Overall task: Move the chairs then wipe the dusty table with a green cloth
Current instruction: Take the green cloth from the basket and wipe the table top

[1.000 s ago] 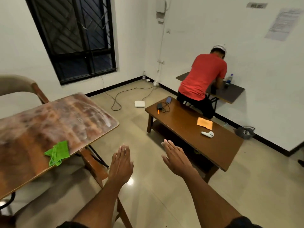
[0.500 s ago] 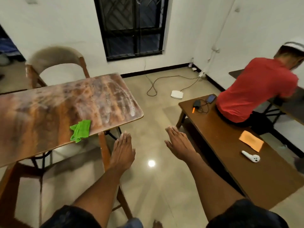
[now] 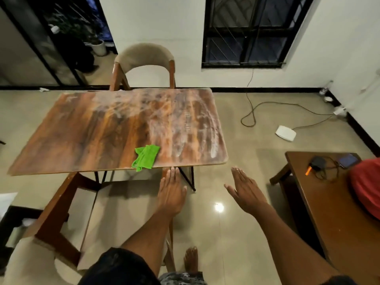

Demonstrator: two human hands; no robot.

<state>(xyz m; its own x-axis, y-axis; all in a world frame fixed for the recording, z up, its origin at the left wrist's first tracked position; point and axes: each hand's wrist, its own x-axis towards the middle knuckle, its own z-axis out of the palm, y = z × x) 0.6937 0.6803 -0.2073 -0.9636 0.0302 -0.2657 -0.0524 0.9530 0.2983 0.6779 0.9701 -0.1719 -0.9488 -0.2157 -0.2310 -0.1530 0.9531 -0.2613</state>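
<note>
We see a dim, warm-lit interior under one overhead lamp, mirrored as a bright glare spot on the glossy floor. The window is dark. Soft shadows lie beneath the table. Wide-angle distortion bends the walls at the edges; detail is slightly soft throughout.

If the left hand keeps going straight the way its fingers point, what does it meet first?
Probably the near edge of the table, just right of the green cloth. The left hand is open, its fingertips seemingly already there; height is unclear.
</note>
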